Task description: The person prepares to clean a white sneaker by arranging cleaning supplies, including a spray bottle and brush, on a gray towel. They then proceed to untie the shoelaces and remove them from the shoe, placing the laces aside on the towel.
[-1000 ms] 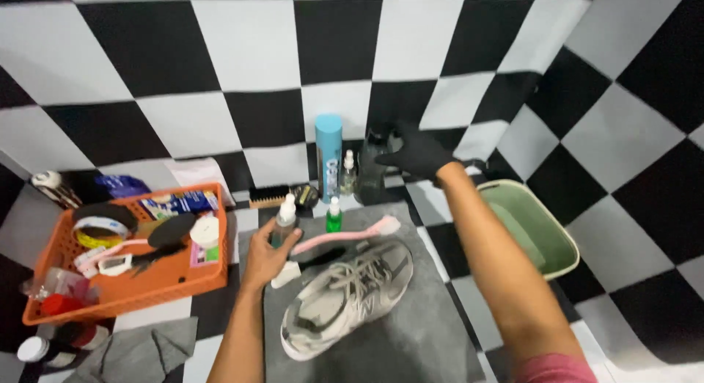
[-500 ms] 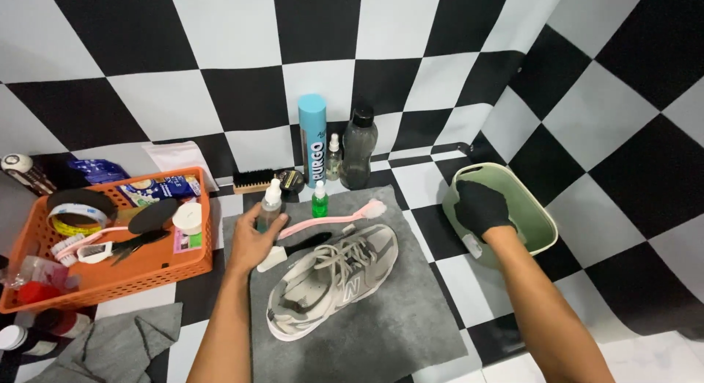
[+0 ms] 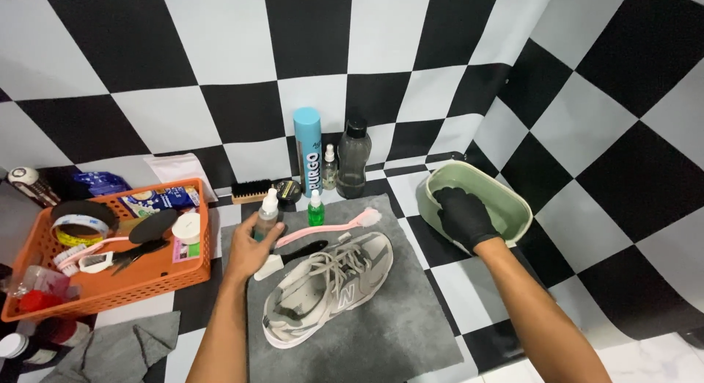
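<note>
My left hand [image 3: 251,248], bare, is wrapped around a small clear spray bottle with a white cap [image 3: 268,210], just left of a grey and white sneaker [image 3: 330,285] that lies on a grey mat [image 3: 396,332]. My right hand [image 3: 463,217] wears a black glove and reaches into the pale green basin [image 3: 513,196] at the right, fingers spread on its inner wall. A pink-handled brush [image 3: 330,227] and a black-handled brush [image 3: 293,257] lie above the shoe. A small green bottle [image 3: 315,209] stands behind them.
An orange basket [image 3: 117,284] with tape rolls, scissors and jars sits at the left. A tall blue spray can [image 3: 308,151], a dark bottle [image 3: 353,159], a small clear bottle [image 3: 330,167] and a wooden brush [image 3: 251,191] stand against the checkered wall. A grey cloth [image 3: 117,350] lies at lower left.
My gloved right hand left the dark bottle at the back wall, swung right and went into the green basin. My left hand stayed on the small spray bottle.
</note>
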